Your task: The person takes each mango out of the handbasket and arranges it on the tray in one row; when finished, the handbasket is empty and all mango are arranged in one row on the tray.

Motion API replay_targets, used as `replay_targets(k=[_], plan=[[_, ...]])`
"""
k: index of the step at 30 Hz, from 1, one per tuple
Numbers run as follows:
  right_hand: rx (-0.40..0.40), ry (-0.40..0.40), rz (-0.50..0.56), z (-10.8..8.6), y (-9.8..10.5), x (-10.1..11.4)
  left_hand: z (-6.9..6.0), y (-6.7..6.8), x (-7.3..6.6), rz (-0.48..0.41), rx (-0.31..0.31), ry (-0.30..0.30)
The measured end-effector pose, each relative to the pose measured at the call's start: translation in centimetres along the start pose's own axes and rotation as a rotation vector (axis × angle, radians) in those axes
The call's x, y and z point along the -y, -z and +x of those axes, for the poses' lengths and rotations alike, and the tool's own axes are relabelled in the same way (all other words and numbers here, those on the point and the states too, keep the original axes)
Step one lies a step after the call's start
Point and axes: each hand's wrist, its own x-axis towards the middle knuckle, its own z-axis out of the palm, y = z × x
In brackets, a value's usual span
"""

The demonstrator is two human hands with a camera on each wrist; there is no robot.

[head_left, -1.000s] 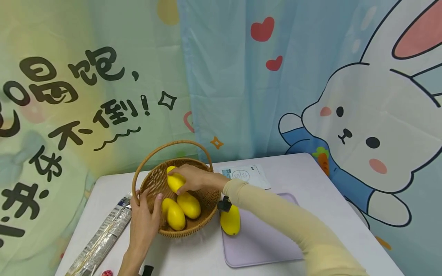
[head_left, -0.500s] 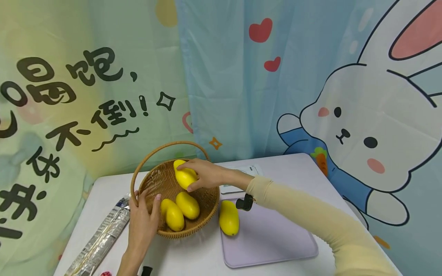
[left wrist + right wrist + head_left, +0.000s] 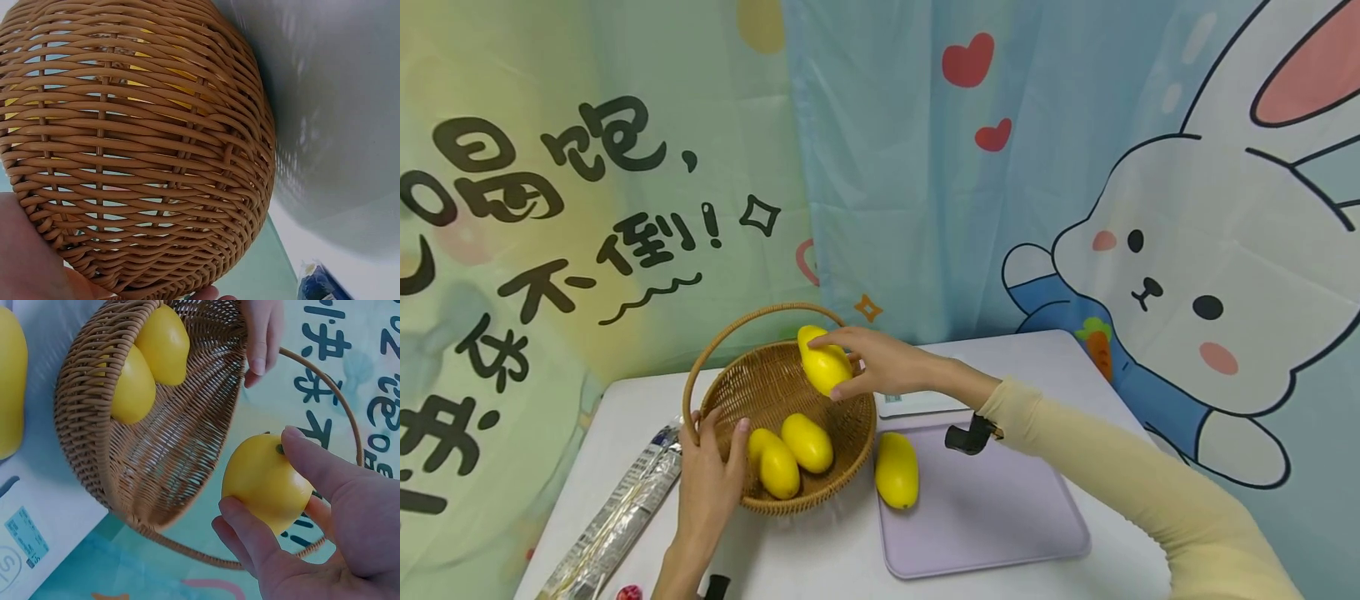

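A brown wicker basket with an arched handle stands tilted on the table, its opening facing the head camera. Two yellow mangoes lie inside it. The left hand grips the basket's left rim by the handle's base; in the left wrist view the woven basket fills most of the picture. The right hand pinches another yellow mango over the basket's upper right edge. In the right wrist view, thumb and fingers hold this mango above the handle side. A further mango lies on the lilac tray's left edge.
The lilac tray lies right of the basket, with a white packet behind it. A long silver package lies at the left, near a small red item. A printed curtain hangs behind the table.
The right hand has moved right and slightly up with its mango, from over the basket's middle to its upper right edge. The left hand has stayed on the rim.
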Motion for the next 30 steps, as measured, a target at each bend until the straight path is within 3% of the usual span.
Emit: replay_targets(k=[6,19,30], plan=[[-0.009,-0.030,0.091,-2.0,1.1,-0.3,-0.1,-0.2,0.2,-0.003,-0.005,-0.009],[-0.061,-0.088,0.170,-7.1,1.9,-2.2,0.0,-0.1,0.5,-0.003,-0.021,-0.022],[-0.094,-0.178,0.151,-10.9,0.4,-5.7,-0.2,0.0,0.2,-0.011,-0.017,-0.024]])
